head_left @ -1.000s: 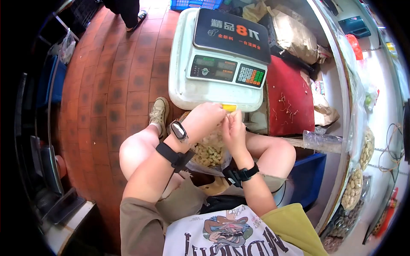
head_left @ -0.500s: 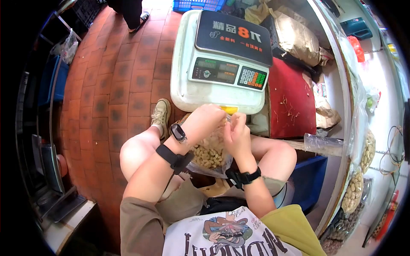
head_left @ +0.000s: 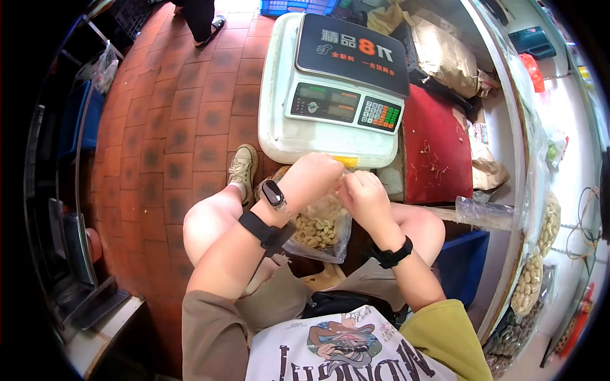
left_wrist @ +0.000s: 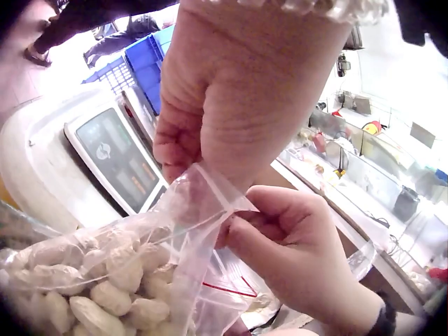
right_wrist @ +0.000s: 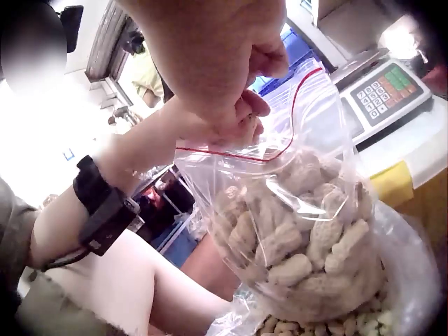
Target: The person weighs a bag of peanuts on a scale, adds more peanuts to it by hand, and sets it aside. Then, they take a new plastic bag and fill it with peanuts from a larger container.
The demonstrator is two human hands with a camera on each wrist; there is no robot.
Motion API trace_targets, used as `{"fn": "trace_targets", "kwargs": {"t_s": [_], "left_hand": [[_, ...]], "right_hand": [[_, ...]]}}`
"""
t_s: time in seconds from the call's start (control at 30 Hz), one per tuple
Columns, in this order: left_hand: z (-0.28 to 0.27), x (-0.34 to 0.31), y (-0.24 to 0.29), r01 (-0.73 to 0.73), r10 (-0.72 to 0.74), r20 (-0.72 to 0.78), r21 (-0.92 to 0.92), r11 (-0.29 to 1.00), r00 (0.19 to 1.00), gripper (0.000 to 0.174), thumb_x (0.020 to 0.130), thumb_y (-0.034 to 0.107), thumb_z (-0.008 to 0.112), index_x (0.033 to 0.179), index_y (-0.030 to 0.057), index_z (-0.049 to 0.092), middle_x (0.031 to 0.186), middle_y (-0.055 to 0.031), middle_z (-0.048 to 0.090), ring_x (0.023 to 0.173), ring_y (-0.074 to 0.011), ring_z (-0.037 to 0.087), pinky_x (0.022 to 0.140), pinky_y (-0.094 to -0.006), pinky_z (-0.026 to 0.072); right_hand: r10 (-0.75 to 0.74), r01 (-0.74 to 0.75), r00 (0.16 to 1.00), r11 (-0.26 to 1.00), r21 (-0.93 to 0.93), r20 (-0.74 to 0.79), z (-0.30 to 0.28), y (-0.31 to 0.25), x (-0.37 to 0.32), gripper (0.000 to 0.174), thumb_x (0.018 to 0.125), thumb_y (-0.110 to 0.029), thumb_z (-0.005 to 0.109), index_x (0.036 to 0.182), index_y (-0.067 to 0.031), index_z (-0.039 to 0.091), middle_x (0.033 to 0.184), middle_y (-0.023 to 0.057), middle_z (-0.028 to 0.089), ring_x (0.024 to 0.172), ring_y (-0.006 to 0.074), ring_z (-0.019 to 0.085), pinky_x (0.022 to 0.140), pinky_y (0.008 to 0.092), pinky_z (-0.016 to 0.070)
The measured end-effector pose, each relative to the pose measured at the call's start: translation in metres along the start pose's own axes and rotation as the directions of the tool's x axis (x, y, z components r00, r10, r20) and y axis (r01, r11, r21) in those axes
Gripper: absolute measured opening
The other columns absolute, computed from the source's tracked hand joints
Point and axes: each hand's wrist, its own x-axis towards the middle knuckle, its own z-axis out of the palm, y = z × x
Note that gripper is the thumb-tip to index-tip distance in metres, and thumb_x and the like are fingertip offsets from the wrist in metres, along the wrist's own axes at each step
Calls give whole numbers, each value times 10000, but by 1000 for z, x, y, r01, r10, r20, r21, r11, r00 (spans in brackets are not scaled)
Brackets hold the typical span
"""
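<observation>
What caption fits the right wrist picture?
The left hand and right hand pinch a clear bag of peanuts beside a weighing scale.

Clear glossy plastic bag (right_wrist: 301, 203) of rough-shelled peanuts (right_wrist: 308, 259); smooth white plastic scale (head_left: 330, 95).

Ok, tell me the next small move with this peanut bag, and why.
Probably slide the pinch along the red seal line to press it shut. The left hand and the right hand both pinch the mouth of the clear bag, which hangs full of peanuts. In the right wrist view the red line bows open.
</observation>
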Motion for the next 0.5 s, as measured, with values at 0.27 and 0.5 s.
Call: {"fn": "trace_targets", "kwargs": {"t_s": [0.27, 0.5], "left_hand": [[-6, -2, -4, -9, 9, -13, -28, 1000, 1000, 92, 782, 110, 676, 820, 29, 696, 826, -155, 676, 836, -342, 653, 768, -424, 529], [-13, -8, -7, 28, -29, -4, -194, 981, 1000, 204, 766, 100, 724, 957, 27, 718, 932, -154, 697, 950, -336, 644, 853, -419, 515]], "right_hand": [[295, -249, 953, 893, 375, -71, 11, -1, 5, 56, 801, -34, 652, 830, 13, 650, 747, 172, 633, 626, 312, 610, 590, 382, 490], [673, -526, 739, 609, 594, -36, -12, 34, -21, 118, 898, -83, 662, 930, 19, 713, 819, 27, 688, 722, 62, 579, 654, 249, 471]]}}
